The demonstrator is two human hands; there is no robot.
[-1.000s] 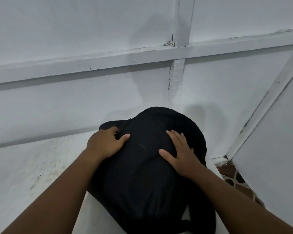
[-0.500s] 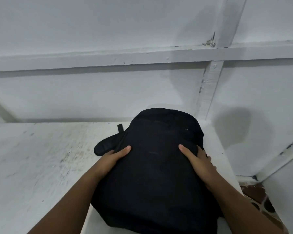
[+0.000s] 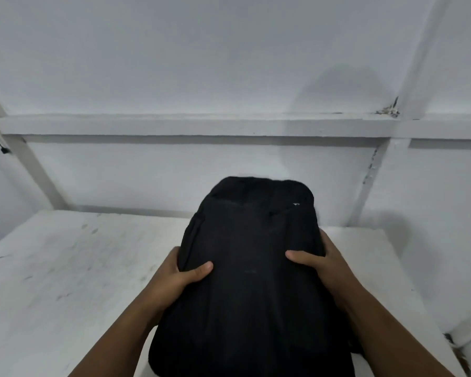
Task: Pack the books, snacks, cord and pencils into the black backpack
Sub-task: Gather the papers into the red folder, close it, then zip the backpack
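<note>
**Both hands slide down to the bag's sides**

Since the earlier frames, both hands move from its top to its flanks. Left hand and right hand clasp the black fabric backpack, thumbs in front, probably to steady it. It lies bulging and closed at lower centre on the white scuffed table.

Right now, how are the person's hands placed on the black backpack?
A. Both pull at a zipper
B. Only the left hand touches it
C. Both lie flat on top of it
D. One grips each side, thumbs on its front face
D: the left hand grips the left side of the black backpack and the right hand grips the right side, each thumb lying on its front face.
</note>
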